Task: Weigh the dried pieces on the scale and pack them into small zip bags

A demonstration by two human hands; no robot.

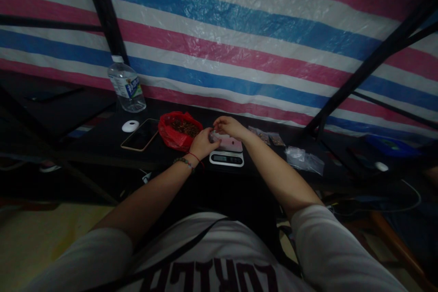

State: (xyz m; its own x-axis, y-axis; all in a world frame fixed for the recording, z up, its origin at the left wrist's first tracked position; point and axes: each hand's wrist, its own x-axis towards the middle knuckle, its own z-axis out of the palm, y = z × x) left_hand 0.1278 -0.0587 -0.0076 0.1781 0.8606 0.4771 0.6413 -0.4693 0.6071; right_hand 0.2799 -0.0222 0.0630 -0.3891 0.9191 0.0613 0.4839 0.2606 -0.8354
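My left hand [204,142] is closed on a small clear plastic bag [213,137], held over the left edge of a white digital kitchen scale [226,159]. Just above the bag, my right hand [230,127] has its fingers curled together; whatever is between the fingertips is too small to make out. A pink sheet [226,142] lies on the scale, with a few tiny brown bits on it. Left of my left hand is an open red plastic bag [167,134] full of small brown dried pieces [185,127].
Filled small bags [275,139] lie behind my right forearm, and a stack of clear zip bags [304,160] is to the right. A phone [141,135], a white rounded case [130,126] and a large water bottle [127,86] stand left. Striped sheeting [219,32] hangs behind the dark table.
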